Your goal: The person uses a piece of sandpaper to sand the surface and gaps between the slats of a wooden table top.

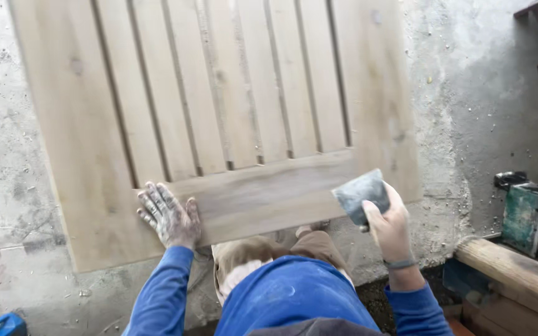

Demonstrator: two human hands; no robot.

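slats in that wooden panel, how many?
7 slats, side by side between the two wide side boards of the wooden panel, above the bottom rail where the left hand rests. Tops run out of view.

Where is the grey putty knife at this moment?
In the head view, the putty knife is in the right hand, at the lower right part of the wooden panel.

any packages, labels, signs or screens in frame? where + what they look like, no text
Green box-like container: right edge, on a wooden beam; boxy, worn green side, black end and top; whether it bears a label cannot be told.
Blue container corner: bottom left on the floor; mostly cut off.
No signs or screens in view.
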